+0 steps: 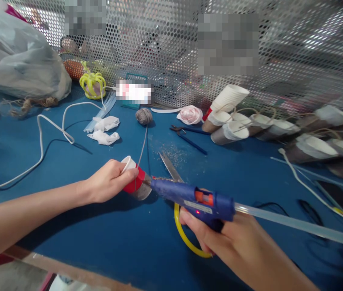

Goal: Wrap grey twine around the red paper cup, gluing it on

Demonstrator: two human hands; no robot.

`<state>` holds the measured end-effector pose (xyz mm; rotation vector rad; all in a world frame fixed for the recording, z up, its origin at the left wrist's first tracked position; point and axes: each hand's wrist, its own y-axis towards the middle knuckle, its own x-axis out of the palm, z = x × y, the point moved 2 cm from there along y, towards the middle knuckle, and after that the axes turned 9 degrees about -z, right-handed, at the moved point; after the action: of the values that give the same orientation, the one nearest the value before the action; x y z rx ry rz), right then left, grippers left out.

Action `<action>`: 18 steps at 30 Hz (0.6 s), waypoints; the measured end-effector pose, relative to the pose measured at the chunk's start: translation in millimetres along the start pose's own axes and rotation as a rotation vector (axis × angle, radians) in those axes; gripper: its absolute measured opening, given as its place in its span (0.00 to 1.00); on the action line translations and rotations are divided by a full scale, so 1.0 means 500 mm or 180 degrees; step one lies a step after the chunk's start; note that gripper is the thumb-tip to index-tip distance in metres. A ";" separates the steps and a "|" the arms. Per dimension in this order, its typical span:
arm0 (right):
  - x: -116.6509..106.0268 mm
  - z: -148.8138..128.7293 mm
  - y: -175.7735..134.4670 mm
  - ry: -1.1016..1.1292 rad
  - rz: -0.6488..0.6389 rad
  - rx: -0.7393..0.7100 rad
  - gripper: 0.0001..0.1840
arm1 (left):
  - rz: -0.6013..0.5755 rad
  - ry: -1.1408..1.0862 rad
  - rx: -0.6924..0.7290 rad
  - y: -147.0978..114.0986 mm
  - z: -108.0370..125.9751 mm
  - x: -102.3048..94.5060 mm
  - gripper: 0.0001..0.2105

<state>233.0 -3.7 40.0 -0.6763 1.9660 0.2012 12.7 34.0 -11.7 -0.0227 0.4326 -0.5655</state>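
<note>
My left hand (110, 180) is closed around a paper cup (133, 184), red with a grey band near its base, tilted on its side above the table. Grey yarn runs from a small ball (144, 116) to the cup. In my right hand (219, 238) is a blue glue gun (189, 196), its red light on and a long clear glue stick (298, 228) out of its back. The gun's nozzle meets the cup's side at the grey band; whether it touches cannot be made out. Scissors (186, 238) with yellow handles lie under the gun, partly hidden.
Several cups (230, 132) wrapped in brown with string handles stand at the right. Blue-handled pliers (189, 137), a pink fabric rose (190, 114) and white scraps (104, 131) lie farther back. A white cable (41, 137) crosses the left; a perforated metal screen (165, 52) closes the back.
</note>
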 end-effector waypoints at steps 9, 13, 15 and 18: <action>0.009 0.003 -0.019 -0.0364 0.0260 0.0148 0.18 | 0.0034 -0.0126 -0.0133 0.003 0.006 0.000 0.21; 0.013 -0.002 -0.023 -0.0472 0.0301 0.0051 0.15 | -0.0107 -0.0407 -0.0132 0.003 0.007 0.003 0.18; 0.013 -0.008 -0.022 -0.0517 0.0389 -0.0085 0.13 | -0.0067 -0.0407 -0.0177 0.002 0.007 0.002 0.18; 0.008 -0.019 -0.020 -0.0631 0.0627 -0.0206 0.12 | 0.0046 -0.0267 -0.0239 0.000 0.008 0.000 0.19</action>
<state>229.8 -17.6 42.4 -0.4837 1.8396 0.4374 14.3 33.7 -8.0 -0.1148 0.3718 -0.5318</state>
